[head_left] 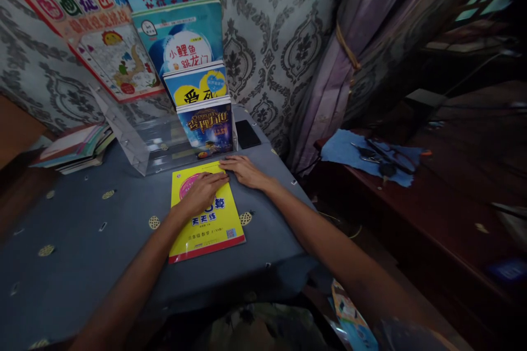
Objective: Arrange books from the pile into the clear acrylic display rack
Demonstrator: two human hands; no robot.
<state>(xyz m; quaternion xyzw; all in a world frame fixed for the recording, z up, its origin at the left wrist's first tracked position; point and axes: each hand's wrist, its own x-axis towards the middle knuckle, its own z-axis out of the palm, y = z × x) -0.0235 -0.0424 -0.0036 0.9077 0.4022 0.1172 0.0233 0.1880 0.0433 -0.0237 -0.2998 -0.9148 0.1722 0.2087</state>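
A yellow workbook [214,225] with a red band along its near edge lies on the cloth-covered table. My left hand [201,193] rests flat on its cover, fingers stretched toward the right and partly over the pink circle. At the book's upper right corner is my right hand [244,170], its extended fingertips touching the edge. Neither hand grips anything that I can see. Just beyond them stands a clear plastic book rack [132,140], with several upright books in tiers on its right side. The front one is a dark blue book [208,129].
A large picture-puzzle book [119,60] leans behind the rack's left side. Stacked books [80,148] lie at the table's left. A black phone-like object [247,134] is right of the rack. Across a gap stands a dark red table [411,219] with a blue cloth [341,148].
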